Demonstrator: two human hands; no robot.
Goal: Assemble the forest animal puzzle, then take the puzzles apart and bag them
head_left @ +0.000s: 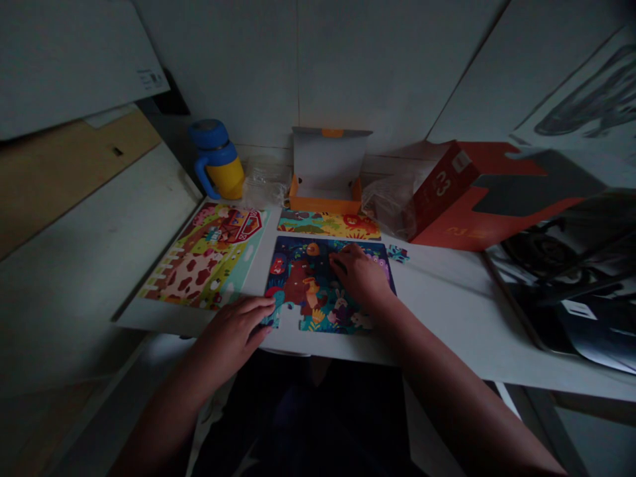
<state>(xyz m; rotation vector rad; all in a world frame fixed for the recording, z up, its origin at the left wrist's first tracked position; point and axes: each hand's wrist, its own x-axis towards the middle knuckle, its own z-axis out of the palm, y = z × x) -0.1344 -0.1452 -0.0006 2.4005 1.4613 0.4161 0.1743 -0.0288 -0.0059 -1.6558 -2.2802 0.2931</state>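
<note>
Well, dark puzzle (322, 281) sits mid-bench (437, 298), near front edge, right in front of the person, both hands on it. Pic: brown bear left of ctr, white rabbit lower down, red animal upper L. Notch in bottom edge, L of ctr, w/ bench showing thru; the rest looks mostly filled, tho R hand hides part.

L hand (241, 326): on lower L corner of dark puzzle, just beside notch. Grip released, fingers laid out over the corner, thumb apart.

R hand (362, 271): reaches over upper R part, fingers bent, tips down on the surface. Grip: can't tell if a pc is pinched under there.

Loose pc (398, 253) lies on bench just R of dark puzzle, near its upper R corner.

Cow puzzle (203, 262) to the L, toothed L edge, red barn at top. Lion puzzle (330, 224), yellow/green, directly behind dark one. Orange box (325, 199) behind that, lid up, betw. two clear plastic bags, L bag (265, 189) & R bag (390, 205). Mug (223, 169), blue/yellow w/ blue handle, upright at back L, beside L bag. Red box (447, 218) tilted at back R, marked "23". Light dim.
</note>
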